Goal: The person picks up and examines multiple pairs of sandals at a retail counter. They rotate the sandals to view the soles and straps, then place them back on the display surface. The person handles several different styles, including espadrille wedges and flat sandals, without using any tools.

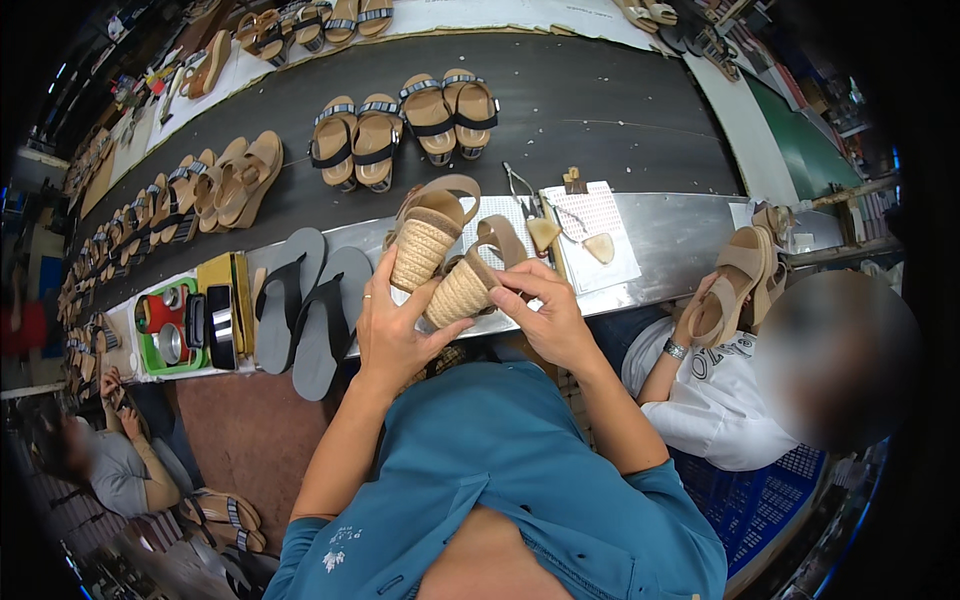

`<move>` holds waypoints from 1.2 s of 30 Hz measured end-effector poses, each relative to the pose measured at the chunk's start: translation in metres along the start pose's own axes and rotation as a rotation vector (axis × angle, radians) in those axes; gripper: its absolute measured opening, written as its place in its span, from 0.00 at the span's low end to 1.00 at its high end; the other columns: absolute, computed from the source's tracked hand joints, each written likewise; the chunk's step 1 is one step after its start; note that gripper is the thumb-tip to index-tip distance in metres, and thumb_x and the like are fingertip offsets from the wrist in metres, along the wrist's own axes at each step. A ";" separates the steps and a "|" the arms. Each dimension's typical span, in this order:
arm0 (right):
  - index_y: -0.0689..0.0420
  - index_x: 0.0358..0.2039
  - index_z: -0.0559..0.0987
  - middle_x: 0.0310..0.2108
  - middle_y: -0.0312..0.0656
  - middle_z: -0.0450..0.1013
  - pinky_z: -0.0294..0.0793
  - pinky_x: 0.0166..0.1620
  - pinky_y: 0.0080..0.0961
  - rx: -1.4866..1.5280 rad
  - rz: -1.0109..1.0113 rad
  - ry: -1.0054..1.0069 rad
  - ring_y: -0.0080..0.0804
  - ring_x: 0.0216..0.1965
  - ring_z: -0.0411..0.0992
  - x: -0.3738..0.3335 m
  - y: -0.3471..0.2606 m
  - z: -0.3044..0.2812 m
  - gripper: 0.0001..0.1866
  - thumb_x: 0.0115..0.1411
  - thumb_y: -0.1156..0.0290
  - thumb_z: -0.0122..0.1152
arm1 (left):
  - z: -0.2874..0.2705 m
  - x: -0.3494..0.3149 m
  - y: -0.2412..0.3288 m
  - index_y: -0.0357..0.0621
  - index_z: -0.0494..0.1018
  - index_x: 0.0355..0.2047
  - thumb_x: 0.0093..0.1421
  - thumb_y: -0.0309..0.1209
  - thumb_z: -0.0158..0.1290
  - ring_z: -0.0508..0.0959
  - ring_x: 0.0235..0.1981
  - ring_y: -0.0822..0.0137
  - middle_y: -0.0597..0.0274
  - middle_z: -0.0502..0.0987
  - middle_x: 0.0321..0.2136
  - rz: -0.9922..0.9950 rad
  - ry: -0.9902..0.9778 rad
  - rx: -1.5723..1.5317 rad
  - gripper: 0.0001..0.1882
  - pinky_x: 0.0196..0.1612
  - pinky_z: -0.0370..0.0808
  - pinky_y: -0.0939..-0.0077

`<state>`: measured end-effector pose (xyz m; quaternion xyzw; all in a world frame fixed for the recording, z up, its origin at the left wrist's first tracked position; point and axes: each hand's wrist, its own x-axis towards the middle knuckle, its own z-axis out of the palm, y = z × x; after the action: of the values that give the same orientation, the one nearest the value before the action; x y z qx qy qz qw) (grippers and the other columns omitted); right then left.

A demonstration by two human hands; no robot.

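Note:
A pair of wedge sandals with rope-wrapped heels and taupe straps is held up in front of me, heels facing me. My left hand (395, 325) is closed around the left wedge sandal (426, 255), its thumb reaching under the right wedge sandal (460, 292). My right hand (548, 312) grips the side of that right sandal near the heel's upper edge, with thumb and fingers bent. The toes of both sandals are hidden behind their heels.
Grey flip-flops (322, 325) lie at the bench edge, beside a green tray (150, 345) of tins. Strappy sandals (450, 112) stand on the dark conveyor belt (590, 110). Printed sheets (600, 225) lie ahead. A co-worker (700, 390) at right holds a sandal (735, 285); another person (130, 470) sits left.

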<state>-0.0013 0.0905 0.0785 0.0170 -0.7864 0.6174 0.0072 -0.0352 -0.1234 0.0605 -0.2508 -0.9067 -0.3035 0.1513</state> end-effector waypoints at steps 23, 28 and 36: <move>0.65 0.29 0.83 0.20 0.43 0.69 0.65 0.28 0.29 -0.246 0.278 0.048 0.29 0.22 0.67 0.004 -0.016 -0.015 0.19 0.62 0.59 0.61 | 0.026 -0.029 0.035 0.49 0.82 0.42 0.33 0.45 0.74 0.73 0.52 0.44 0.33 0.63 0.61 -0.135 0.060 0.006 0.32 0.52 0.74 0.61; 0.67 0.26 0.81 0.20 0.49 0.72 0.67 0.29 0.36 -0.495 0.382 -0.044 0.42 0.22 0.71 0.022 -0.030 -0.005 0.25 0.63 0.53 0.57 | 0.028 -0.034 0.032 0.52 0.82 0.42 0.31 0.44 0.74 0.73 0.53 0.42 0.34 0.61 0.62 -0.142 0.073 -0.006 0.33 0.49 0.77 0.62; 0.67 0.25 0.80 0.18 0.47 0.70 0.66 0.28 0.33 -0.397 0.297 -0.001 0.38 0.20 0.69 0.027 -0.025 0.001 0.26 0.66 0.54 0.56 | 0.015 -0.024 0.020 0.51 0.82 0.44 0.34 0.43 0.74 0.70 0.56 0.40 0.33 0.61 0.62 -0.172 0.053 -0.103 0.33 0.54 0.74 0.56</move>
<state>-0.0271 0.0835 0.1032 -0.1000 -0.8863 0.4449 -0.0807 -0.0062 -0.1089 0.0478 -0.1712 -0.9037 -0.3683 0.1355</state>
